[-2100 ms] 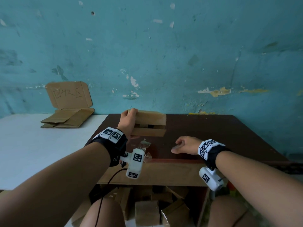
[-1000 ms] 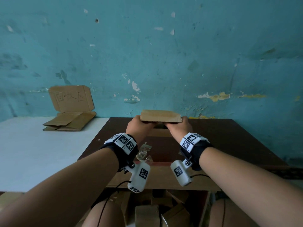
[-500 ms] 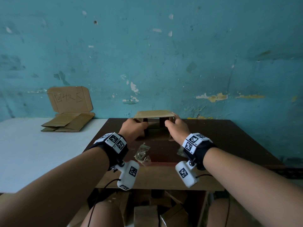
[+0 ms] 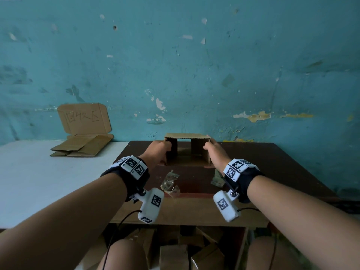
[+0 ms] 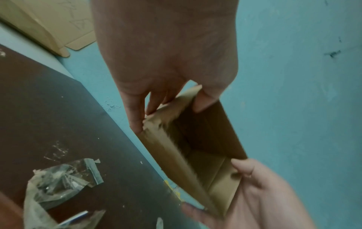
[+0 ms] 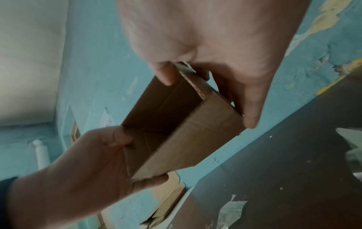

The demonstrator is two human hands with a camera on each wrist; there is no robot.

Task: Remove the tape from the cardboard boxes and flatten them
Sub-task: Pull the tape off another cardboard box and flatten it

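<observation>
From the head view, a small brown cardboard box (image 4: 187,151) sits open-ended over the far half of the dark wooden table (image 4: 282,162), held between the left hand (image 4: 158,152) and the right hand (image 4: 213,152); whether it touches the tabletop cannot be told. Crumpled clear tape (image 4: 169,182) lies on the table nearer than the box, and flattened cardboard (image 4: 83,147) rests on a white surface to the table's left.

The left wrist view alone shows the box's (image 5: 197,148) torn, fuzzy edge, with the left hand (image 5: 168,54) pinching that wall, thumb inside, fingers outside.

The right wrist view shows corrugated fluting along the box's (image 6: 184,128) rim; the right hand (image 6: 215,46) grips that end likewise.
</observation>
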